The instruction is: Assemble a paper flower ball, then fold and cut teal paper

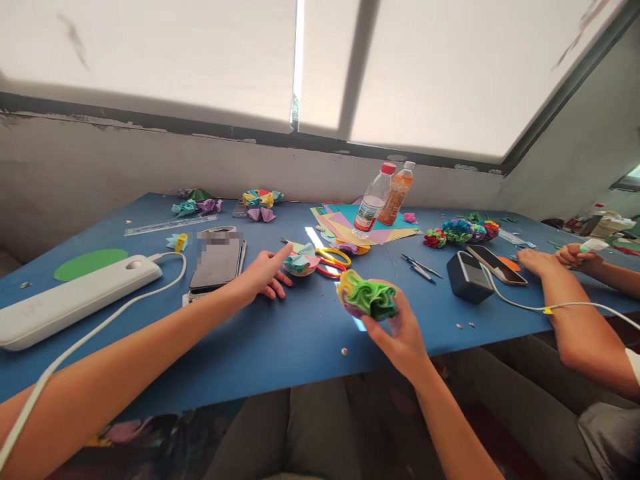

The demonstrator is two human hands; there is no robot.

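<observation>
Just above the table's near edge, my right hand (403,333) is closed around a ruffled paper flower ball (371,296) in green, yellow, teal and purple. My left hand (267,275) rests at the table top with its fingers apart. Its forefinger reaches the left edge of a small pleated paper flower (300,261) in pastel colours; whether it touches the paper I cannot tell. Right beside that flower lie scissors (334,261) with yellow and red handles, their blades partly hidden under it.
Two bottles (373,208) stand on coloured paper sheets (395,235) at the back. A phone (217,263) and a white power strip (75,300) lie left. Pens (421,269), a black box (469,277) and more paper flowers (457,230) are right, near a co-worker's arms (565,293).
</observation>
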